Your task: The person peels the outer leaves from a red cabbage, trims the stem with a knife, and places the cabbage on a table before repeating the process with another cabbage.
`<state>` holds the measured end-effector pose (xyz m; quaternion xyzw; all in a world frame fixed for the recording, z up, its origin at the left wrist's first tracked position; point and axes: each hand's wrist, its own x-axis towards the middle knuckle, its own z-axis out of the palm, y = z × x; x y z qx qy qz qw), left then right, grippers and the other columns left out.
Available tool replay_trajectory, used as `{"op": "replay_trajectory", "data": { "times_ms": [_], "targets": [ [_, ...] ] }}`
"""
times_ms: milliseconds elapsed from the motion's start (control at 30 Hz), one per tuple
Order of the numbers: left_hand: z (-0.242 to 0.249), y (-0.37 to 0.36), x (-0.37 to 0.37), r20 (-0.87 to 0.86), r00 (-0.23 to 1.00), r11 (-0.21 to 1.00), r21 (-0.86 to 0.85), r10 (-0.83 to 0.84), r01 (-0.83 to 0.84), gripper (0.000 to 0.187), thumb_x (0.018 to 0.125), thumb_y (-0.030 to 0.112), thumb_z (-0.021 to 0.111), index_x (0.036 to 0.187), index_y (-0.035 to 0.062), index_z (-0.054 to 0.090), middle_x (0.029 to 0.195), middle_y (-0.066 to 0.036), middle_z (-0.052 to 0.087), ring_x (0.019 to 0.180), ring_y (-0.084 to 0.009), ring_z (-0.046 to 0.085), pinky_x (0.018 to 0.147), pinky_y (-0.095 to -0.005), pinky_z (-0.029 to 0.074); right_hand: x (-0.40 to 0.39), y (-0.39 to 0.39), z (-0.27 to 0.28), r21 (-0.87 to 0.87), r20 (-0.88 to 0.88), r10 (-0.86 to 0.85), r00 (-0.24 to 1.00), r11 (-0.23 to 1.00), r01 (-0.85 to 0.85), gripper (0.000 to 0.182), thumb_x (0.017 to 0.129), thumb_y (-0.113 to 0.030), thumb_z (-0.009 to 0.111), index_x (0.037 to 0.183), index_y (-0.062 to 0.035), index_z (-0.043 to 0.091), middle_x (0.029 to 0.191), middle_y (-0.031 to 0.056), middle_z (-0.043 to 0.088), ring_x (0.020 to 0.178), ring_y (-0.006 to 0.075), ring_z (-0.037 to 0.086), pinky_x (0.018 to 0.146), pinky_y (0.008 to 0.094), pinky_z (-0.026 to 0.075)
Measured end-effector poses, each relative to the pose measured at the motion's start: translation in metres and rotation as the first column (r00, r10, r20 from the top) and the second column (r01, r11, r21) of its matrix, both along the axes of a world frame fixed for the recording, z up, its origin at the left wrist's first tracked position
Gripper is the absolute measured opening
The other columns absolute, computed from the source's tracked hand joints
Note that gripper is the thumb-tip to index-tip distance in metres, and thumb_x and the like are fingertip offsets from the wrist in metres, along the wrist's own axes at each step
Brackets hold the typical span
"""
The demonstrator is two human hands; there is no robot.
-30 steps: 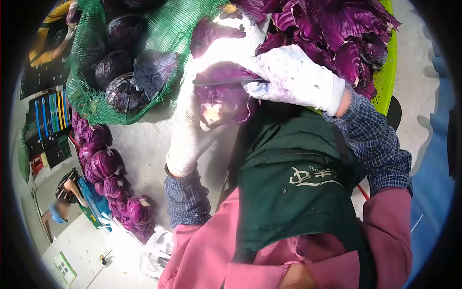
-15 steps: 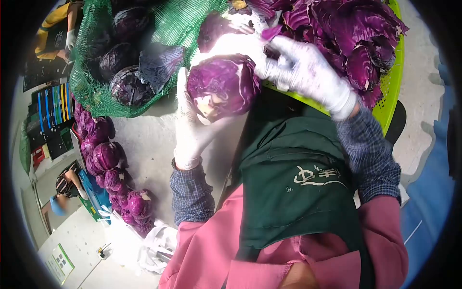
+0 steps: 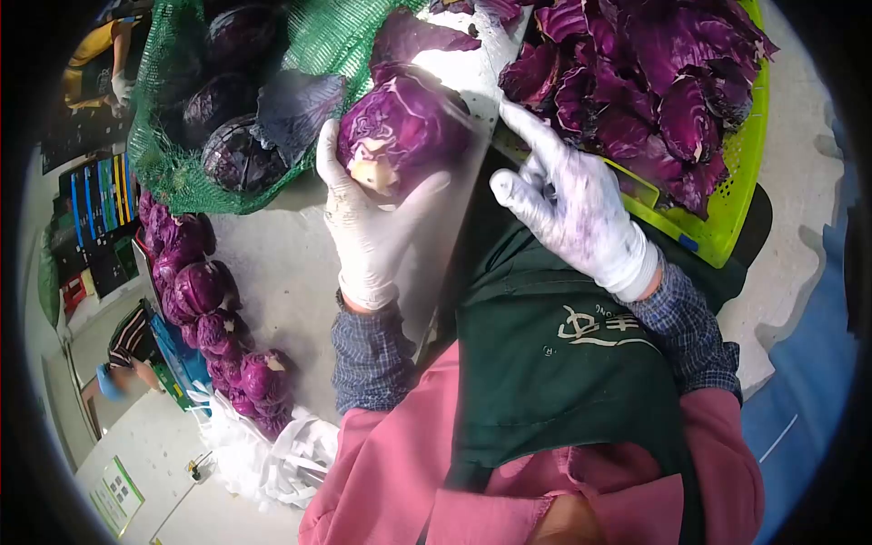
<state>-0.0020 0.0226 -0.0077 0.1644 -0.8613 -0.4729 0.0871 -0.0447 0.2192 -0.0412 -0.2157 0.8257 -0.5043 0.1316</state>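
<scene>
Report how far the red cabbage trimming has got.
Done: trimmed heads lie in a row, and loose outer leaves fill the green basket. In hand: the left hand holds one cabbage, stem up; the right hand is off it. Left: untrimmed heads in the net sack.

Green mesh sack (image 3: 173,173), prob. plastic netting.

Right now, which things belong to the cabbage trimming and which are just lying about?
In hand:
left hand holding cabbage
right hand, empty
leaves in green basket
net sack of cabbages

Lying about:
bagged cabbages
crates
paper
</scene>
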Motion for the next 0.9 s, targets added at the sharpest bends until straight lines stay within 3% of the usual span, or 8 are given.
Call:
{"op": "replay_trajectory", "data": {
  "times_ms": [133, 233, 333, 500, 600, 633, 767, 900],
  "targets": [
    [-0.01, -0.001, 0.009, -0.062, 0.997, 0.978, -0.208, -0.05, 0.036, 0.113, 0.069, 0.017, 0.093, 0.155, 0.0011, 0.02, 0.13, -0.019, 0.061, 0.114, -0.0238, 0.064, 0.099, -0.0363, 0.052, -0.027, -0.029, -0.007, -0.117, -0.007, -0.036, 0.999, 0.993, 0.035, 0.071, 0.091, -0.044, 0.072, 0.142, -0.0008, 0.049, 0.084, 0.0132, 0.07, 0.07, 0.0299, 0.069, 0.067, 0.0395, 0.055],
    [-0.017, 0.003, 0.015, -0.093, 0.993, 0.952, -0.304, -0.068, 0.037, 0.119, 0.064, 0.022, 0.097, 0.155, 0.0026, 0.023, 0.136, -0.023, 0.057, 0.12, -0.0304, 0.062, 0.102, -0.039, 0.051, -0.037, -0.019, 0.012, -0.441, 0.637, 0.232, 0.735, 0.892, 0.102, 0.063, 0.088, -0.031, 0.077, 0.138, -0.0011, 0.054, 0.08, 0.006, 0.065, 0.057, 0.0111, 0.058, 0.052, 0.0268, 0.05],
    [-0.026, 0.004, 0.018, -0.163, 0.969, 0.835, -0.547, -0.183, 0.066, 0.117, 0.06, 0.024, 0.097, 0.153, 0.0007, 0.029, 0.139, -0.023, 0.054, 0.123, -0.0351, 0.06, 0.104, -0.0402, 0.05, -0.036, -0.01, 0.001, -0.464, 0.626, 0.219, 0.749, 0.876, 0.132, 0.051, 0.086, -0.023, 0.072, 0.129, 0.0018, 0.058, 0.067, 0.0036, 0.059, 0.05, 0.0099, 0.053, 0.047, 0.0257, 0.046],
    [-0.02, -0.003, 0.008, -0.17, 0.95, 0.828, -0.545, -0.261, 0.13, 0.113, 0.063, 0.019, 0.096, 0.153, 0.0019, 0.03, 0.138, -0.022, 0.055, 0.124, -0.0323, 0.059, 0.106, -0.0389, 0.048, -0.034, -0.016, -0.016, -0.326, 0.559, 0.049, 0.827, 0.931, 0.166, 0.041, 0.087, -0.015, 0.064, 0.124, 0.0013, 0.06, 0.065, 0.0018, 0.058, 0.049, 0.0089, 0.053, 0.047, 0.0256, 0.045],
    [-0.03, -0.05, 0.005, -0.117, 0.985, 0.965, 0.214, -0.128, 0.151, 0.107, 0.069, 0.009, 0.091, 0.154, 0.0086, 0.026, 0.142, -0.017, 0.049, 0.13, -0.0275, 0.053, 0.11, -0.0408, 0.046, -0.055, -0.018, -0.046, -0.166, 0.534, -0.037, 0.845, 0.975, 0.147, 0.038, 0.088, -0.006, 0.06, 0.126, -0.0092, 0.063, 0.078, -0.0002, 0.063, 0.054, 0.0042, 0.052, 0.048, 0.0194, 0.043],
    [-0.03, -0.058, 0.005, -0.129, 0.987, 0.905, 0.402, -0.099, 0.143, 0.105, 0.07, 0.005, 0.089, 0.154, 0.0107, 0.027, 0.145, -0.016, 0.045, 0.131, -0.0281, 0.052, 0.111, -0.0416, 0.046, -0.062, -0.021, -0.05, -0.468, 0.527, 0.023, 0.85, 0.843, 0.267, 0.038, 0.088, -0.005, 0.06, 0.124, -0.0132, 0.065, 0.083, 0.0002, 0.066, 0.058, 0.0032, 0.054, 0.048, 0.0189, 0.042],
    [-0.031, -0.066, 0.005, -0.126, 0.983, 0.917, 0.359, -0.135, 0.172, 0.112, 0.068, 0.008, 0.092, 0.156, 0.0117, 0.023, 0.145, -0.016, 0.046, 0.129, -0.0272, 0.053, 0.109, -0.04, 0.048, -0.12, 0.014, -0.011, -0.353, -0.142, -0.062, 0.988, 0.935, 0.008, 0.062, 0.102, -0.03, 0.06, 0.147, 0.0075, 0.039, 0.105, 0.0113, 0.071, 0.083, 0.0113, 0.065, 0.074, 0.0241, 0.055],
    [-0.022, -0.05, -0.003, -0.066, 0.964, 0.96, 0.102, -0.256, 0.262, 0.114, 0.064, 0.012, 0.094, 0.156, 0.0085, 0.026, 0.139, -0.018, 0.056, 0.123, -0.026, 0.06, 0.106, -0.0393, 0.048, -0.092, -0.027, 0.012, 0.017, -0.225, 0.165, 0.96, 0.986, -0.165, 0.097, 0.08, -0.061, 0.073, 0.15, -0.0025, 0.042, 0.132, 0.0256, 0.061, 0.124, 0.0352, 0.059, 0.105, 0.042, 0.046]
  ]
}}
